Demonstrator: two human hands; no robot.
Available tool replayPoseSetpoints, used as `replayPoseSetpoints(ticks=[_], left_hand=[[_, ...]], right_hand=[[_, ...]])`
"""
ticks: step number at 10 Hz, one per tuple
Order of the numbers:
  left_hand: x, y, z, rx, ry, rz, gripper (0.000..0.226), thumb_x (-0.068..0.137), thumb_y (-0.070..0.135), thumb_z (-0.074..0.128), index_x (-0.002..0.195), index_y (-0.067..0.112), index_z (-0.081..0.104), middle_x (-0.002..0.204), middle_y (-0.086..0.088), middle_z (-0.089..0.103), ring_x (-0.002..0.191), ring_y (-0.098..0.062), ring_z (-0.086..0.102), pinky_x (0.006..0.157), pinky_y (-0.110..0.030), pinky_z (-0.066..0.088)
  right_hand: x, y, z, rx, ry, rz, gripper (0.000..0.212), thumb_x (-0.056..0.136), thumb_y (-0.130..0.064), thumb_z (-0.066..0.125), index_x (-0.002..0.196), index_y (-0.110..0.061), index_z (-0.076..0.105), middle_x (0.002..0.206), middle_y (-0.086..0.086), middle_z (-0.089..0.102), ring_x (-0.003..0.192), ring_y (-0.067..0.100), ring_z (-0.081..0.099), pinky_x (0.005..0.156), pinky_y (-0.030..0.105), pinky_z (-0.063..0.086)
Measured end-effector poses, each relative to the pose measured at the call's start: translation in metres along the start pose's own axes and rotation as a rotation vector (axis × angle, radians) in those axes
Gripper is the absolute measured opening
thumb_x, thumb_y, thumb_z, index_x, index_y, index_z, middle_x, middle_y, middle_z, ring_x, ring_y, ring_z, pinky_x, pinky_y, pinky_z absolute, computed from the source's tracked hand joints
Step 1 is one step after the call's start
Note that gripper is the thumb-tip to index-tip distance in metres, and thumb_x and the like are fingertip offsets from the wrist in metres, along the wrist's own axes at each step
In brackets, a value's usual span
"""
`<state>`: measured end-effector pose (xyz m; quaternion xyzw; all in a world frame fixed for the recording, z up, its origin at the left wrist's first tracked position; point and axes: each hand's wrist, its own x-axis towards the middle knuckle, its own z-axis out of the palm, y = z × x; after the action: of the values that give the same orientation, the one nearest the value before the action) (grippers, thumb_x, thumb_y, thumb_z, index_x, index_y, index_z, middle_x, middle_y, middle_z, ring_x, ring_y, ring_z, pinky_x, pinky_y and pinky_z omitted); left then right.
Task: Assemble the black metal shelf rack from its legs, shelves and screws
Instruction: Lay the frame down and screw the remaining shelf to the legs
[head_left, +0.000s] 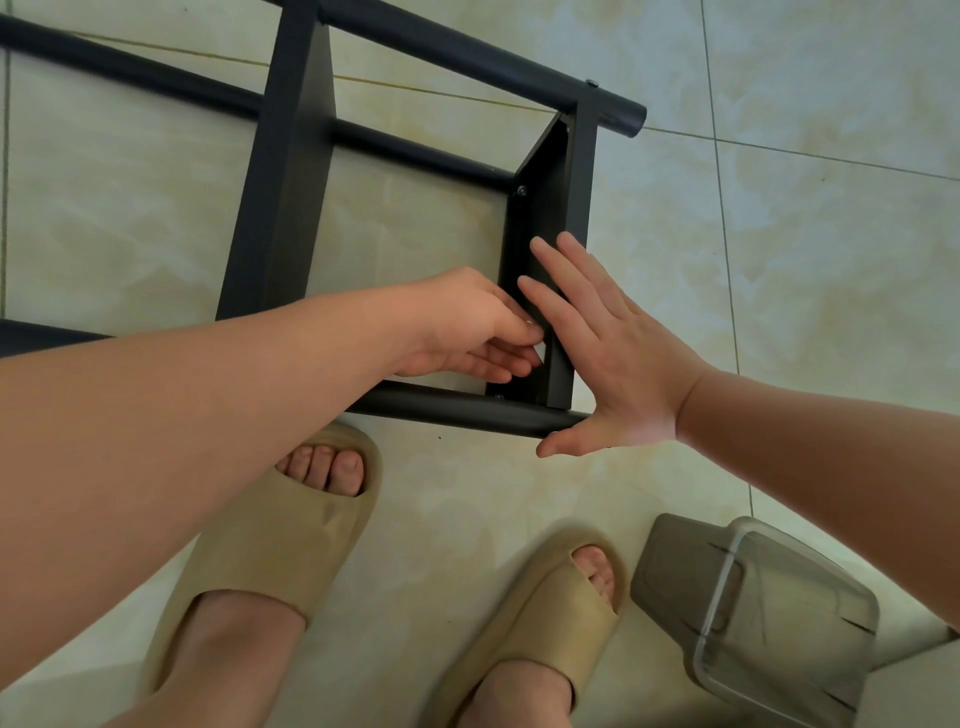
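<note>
1. Tiled floor (779, 260): glossy pale stone-pattern tiles with thin grout lines. It carries all the items listed below.

2. Black metal shelf rack (291, 171): lies on its side at far centre, partly built, presumably so the joints can be reached from above. The finish is matt powder-coat. The legs are round tubes: near leg (457, 410) and far leg (467, 57). The shelves are flat folded sheet.

3. End shelf (540, 218): stands on edge between the two legs, at the rack's right end.

4. Lidded plastic container (753, 608): translucent grey with rounded corners, near right, apart from the rack.

5. Foam slippers (291, 530): tan and soft-looking, worn on the person's feet just near of the rack.

6. Right grip (613, 364): released, with the fingers straight and flat against the end shelf's outer face and the thumb by the near leg's tip. Judged to be bracing the panel.

7. Left grip (457, 327): reaches inside the frame and pinches a small pale item (540, 353) against the shelf's inner face. Whether it is a screw or a tag cannot be told.

8. Fitted screw (521, 191): small and bright-headed, seated at the shelf's far inner corner.
</note>
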<state>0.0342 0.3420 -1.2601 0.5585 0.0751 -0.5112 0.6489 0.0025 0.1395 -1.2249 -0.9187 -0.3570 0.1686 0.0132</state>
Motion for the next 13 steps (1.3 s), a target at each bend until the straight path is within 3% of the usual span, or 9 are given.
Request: replayPoseSetpoints(ticks=[5,11,13], left_hand=[[-0.004,-0.003,-0.004,0.022,-0.004,-0.066,0.006,0.096,0.010,0.063,0.091,0.009,0.066,0.077,-0.006,0.076,0.068,-0.012,0.072,0.061,-0.023,0.057],[-0.015,-0.004,-0.004,0.452,-0.050,-0.011,0.014,0.094,0.009,0.066,0.081,0.013,0.070,0.072,0.001,0.073,0.069,-0.010,0.068,0.069,-0.023,0.055],[-0.017,-0.003,-0.002,0.616,-0.078,0.008,0.012,0.090,0.018,0.071,0.079,0.020,0.072,0.068,0.004,0.069,0.065,-0.010,0.062,0.070,-0.026,0.048]], right_hand=[[0.000,-0.001,-0.001,-0.001,-0.011,0.002,0.134,0.068,-0.094,0.047,0.158,0.001,0.016,0.167,0.020,-0.002,0.155,0.035,-0.011,0.126,0.051,0.010],[0.000,-0.001,0.001,0.014,-0.007,0.000,0.134,0.068,-0.093,0.049,0.159,-0.001,0.014,0.167,0.020,-0.003,0.155,0.036,-0.011,0.126,0.052,0.011],[0.000,0.000,0.001,0.015,0.002,-0.002,0.133,0.068,-0.093,0.048,0.159,-0.002,0.014,0.168,0.020,-0.002,0.155,0.035,-0.010,0.125,0.052,0.011]])
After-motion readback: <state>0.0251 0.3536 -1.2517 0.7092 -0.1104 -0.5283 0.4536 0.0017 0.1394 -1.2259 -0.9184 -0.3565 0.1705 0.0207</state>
